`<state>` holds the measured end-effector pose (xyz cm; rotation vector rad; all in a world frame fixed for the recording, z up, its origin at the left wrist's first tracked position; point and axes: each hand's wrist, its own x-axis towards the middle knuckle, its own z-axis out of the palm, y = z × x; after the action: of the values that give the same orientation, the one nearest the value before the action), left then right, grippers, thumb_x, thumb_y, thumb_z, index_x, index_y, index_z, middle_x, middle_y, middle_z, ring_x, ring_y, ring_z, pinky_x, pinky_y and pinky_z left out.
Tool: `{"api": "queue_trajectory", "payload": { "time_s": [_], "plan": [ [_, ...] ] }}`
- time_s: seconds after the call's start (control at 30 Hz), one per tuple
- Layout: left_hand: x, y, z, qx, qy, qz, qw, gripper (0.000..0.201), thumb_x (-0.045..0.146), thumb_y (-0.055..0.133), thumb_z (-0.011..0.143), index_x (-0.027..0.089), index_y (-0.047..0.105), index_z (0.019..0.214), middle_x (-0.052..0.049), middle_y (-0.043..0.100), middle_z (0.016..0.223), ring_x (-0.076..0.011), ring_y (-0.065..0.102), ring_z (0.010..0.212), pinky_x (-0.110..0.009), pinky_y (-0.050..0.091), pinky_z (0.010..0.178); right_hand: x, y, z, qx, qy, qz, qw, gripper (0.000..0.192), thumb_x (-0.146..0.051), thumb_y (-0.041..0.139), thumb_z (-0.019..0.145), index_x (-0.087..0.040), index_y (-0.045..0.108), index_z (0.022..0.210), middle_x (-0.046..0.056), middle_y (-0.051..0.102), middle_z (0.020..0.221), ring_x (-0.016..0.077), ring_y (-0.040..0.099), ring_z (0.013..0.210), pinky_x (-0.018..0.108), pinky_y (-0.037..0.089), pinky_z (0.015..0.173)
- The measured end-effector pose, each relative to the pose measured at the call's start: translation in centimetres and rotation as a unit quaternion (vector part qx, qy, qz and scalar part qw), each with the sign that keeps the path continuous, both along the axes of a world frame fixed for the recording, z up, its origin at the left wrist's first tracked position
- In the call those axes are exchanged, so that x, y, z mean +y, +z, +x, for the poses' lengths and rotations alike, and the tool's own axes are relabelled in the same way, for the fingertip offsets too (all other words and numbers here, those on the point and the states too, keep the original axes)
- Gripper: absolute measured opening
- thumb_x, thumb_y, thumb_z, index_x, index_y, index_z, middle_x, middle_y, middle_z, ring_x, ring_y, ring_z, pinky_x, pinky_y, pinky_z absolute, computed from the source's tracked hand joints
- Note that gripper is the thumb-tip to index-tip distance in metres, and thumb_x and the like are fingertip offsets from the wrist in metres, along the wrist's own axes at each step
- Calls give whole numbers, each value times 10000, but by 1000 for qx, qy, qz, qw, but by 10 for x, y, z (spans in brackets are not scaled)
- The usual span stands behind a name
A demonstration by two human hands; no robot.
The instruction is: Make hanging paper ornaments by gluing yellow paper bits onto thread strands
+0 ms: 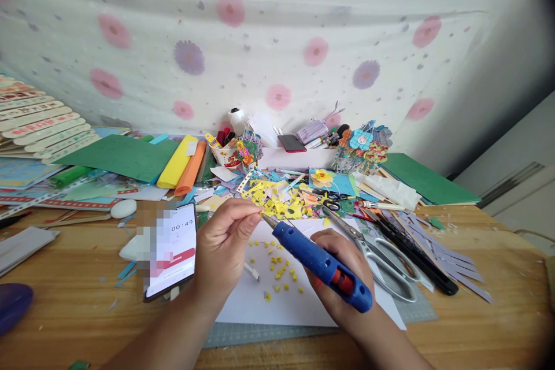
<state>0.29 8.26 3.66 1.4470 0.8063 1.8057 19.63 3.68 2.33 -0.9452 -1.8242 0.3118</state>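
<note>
We grip the glue gun in our right hand, left hand pinching a tiny piece at its nozzle (gluing step); next wants a steady dab

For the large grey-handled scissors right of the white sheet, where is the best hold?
Take the scissors by the looped handles, coming from the near right: the loops lie nearest the table edge, clear of clutter, while the blades point away into the paper scraps.

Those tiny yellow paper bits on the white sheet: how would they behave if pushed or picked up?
The yellow paper bits look very light, so they would probably scatter or slide on the smooth white sheet. They seem too small to pinch easily. The left hand and right hand with its blue glue gun work just above them.
</note>
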Motion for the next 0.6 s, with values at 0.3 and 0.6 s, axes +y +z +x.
{"api": "queue_trajectory", "payload": {
  "time_s": [0.3, 0.6],
  "plan": [
    [-1, 6, -3, 71, 69, 45, 994, 114, 193, 697, 813, 278, 770, 838, -20, 679, 846, -190, 597, 827, -292, 444, 794, 0, 8, -3, -47, -36, 90, 994, 140, -167, 573, 810, -221, 522, 929, 20, 608, 778, 157, 605, 681, 284, 479, 599],
    [4, 9, -1, -84, -24, -65, 994, 101, 324, 801, 713, 237, 765, 747, -15, 668, 741, -163, 581, 743, -277, 470, 737, -6, 9, 2, -26, -43, 91, 995, 214, -164, 584, 811, -243, 543, 1005, 51, 646, 876, 201, 639, 764, 325, 506, 647]
  ]
}}
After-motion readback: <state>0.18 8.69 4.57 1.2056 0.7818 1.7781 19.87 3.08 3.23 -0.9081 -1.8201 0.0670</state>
